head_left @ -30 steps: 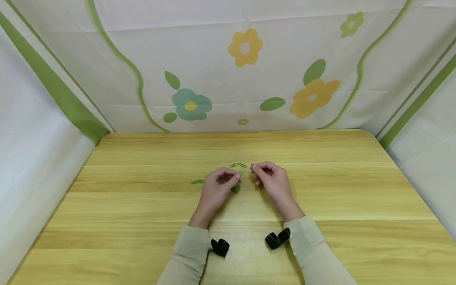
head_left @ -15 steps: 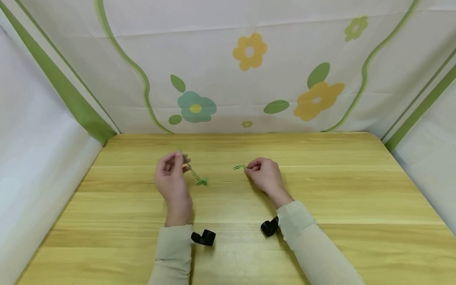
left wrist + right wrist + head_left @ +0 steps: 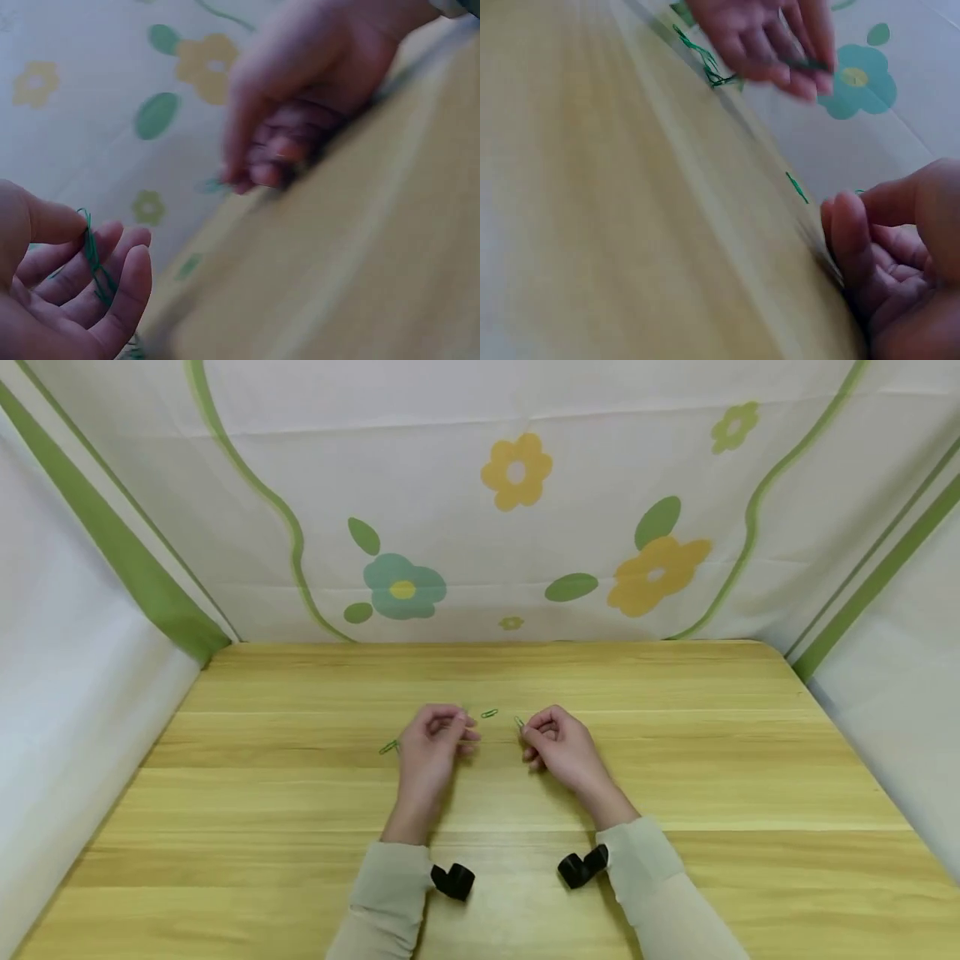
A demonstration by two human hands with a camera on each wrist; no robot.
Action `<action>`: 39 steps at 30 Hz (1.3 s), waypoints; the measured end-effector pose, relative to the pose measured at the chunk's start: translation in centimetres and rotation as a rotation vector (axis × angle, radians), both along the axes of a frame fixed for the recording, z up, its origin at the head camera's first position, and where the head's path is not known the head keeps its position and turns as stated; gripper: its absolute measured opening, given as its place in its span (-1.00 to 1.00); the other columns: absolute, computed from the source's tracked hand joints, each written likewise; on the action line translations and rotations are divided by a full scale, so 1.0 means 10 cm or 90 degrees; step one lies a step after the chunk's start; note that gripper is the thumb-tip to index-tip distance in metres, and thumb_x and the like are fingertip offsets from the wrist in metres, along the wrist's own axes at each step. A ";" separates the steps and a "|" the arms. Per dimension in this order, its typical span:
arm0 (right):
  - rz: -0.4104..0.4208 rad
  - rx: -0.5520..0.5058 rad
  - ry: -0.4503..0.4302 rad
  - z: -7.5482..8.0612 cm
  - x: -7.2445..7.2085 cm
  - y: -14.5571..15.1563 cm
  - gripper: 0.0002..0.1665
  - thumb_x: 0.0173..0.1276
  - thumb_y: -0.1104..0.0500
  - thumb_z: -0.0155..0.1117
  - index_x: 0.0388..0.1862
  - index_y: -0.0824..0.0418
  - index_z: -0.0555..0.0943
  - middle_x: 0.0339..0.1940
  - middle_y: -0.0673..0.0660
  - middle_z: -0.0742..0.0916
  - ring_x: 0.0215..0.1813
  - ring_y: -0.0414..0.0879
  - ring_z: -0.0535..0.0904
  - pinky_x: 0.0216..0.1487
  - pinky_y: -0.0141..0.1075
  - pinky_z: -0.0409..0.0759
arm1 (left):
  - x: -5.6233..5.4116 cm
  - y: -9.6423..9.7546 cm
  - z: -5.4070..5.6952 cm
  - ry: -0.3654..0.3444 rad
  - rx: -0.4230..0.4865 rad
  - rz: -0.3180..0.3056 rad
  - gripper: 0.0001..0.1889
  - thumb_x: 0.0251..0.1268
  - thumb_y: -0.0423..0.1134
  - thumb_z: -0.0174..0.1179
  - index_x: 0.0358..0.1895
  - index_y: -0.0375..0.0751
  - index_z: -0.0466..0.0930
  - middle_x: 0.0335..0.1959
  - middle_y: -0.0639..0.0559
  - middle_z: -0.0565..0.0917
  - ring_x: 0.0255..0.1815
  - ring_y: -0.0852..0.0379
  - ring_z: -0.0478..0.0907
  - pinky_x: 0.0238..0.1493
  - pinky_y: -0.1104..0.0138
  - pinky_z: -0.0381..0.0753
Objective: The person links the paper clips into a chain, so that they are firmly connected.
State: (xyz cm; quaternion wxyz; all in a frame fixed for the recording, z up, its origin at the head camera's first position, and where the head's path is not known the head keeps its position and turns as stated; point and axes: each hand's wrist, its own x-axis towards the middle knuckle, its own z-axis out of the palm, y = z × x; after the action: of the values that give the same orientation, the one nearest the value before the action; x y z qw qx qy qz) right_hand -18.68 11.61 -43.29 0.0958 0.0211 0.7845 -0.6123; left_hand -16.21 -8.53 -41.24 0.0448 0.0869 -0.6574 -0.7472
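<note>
My left hand (image 3: 431, 739) pinches one end of a green paper clip chain (image 3: 94, 255) between thumb and fingers. Part of the chain hangs over the fingers, and its tail (image 3: 388, 747) shows left of the hand. To the right, my right hand (image 3: 564, 747) pinches a single green paper clip (image 3: 518, 723) at its fingertips; in the right wrist view the thumb and finger mostly hide it. A loose green paper clip (image 3: 489, 713) lies on the table between the hands, touched by neither.
The wooden table (image 3: 675, 760) runs back to a white flowered cloth (image 3: 585, 502). More white cloth hangs at the left and right sides. A small black camera (image 3: 453, 882) sits on each sleeve.
The left hand swung left with the chain dangling, then came back toward the middle. The right hand took one of the two loose paper clips and drew it away from the other.
</note>
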 end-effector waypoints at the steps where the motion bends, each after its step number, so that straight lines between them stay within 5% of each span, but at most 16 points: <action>1: -0.003 -0.020 0.005 -0.02 0.02 0.00 -0.83 0.61 0.22 0.29 0.02 0.30 0.56 -0.27 0.20 0.73 -0.39 -0.09 0.68 -0.35 -0.33 0.73 | 0.00 0.04 -0.05 -0.012 -0.006 -0.016 -0.87 0.61 -0.36 0.23 0.06 -0.30 0.64 -0.10 -0.17 0.79 -0.21 0.08 0.80 -0.10 0.18 0.84; 11: -0.015 -0.099 0.068 -0.03 0.06 0.02 -0.77 0.56 0.32 0.31 0.11 0.33 0.74 -0.16 0.32 0.81 -0.31 -0.08 0.76 -0.28 -0.34 0.75 | 0.01 0.15 -0.16 -0.044 -0.052 -0.068 -0.86 0.59 -0.30 0.28 0.00 -0.33 0.69 -0.17 -0.22 0.82 -0.27 0.08 0.79 -0.25 0.34 0.76; 26: 0.001 -0.158 0.054 -0.05 0.07 0.07 -0.71 0.51 0.28 0.43 0.11 0.42 0.74 -0.20 0.17 0.89 -0.25 -0.13 0.82 -0.21 -0.32 0.79 | 0.02 0.12 -0.17 -0.054 -0.080 -0.157 -0.82 0.58 -0.25 0.31 0.04 -0.29 0.73 -0.15 -0.21 0.84 -0.26 0.07 0.77 -0.24 0.35 0.73; 39: -0.006 -0.224 0.104 -0.06 0.08 0.07 -0.75 0.46 0.25 0.51 0.04 0.35 0.81 -0.18 -0.01 0.84 -0.25 -0.10 0.70 -0.32 -0.33 0.72 | 0.01 0.11 -0.16 -0.051 -0.077 -0.169 -0.83 0.56 -0.27 0.33 0.02 -0.29 0.76 -0.19 -0.18 0.84 -0.30 0.09 0.74 -0.27 0.35 0.69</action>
State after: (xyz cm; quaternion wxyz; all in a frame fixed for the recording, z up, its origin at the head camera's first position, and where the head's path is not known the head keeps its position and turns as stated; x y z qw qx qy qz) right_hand -17.93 12.27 -43.87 0.0314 -0.0422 0.6702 -0.7403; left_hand -16.06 -7.43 -42.85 -0.0756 0.0260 -0.7081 -0.7016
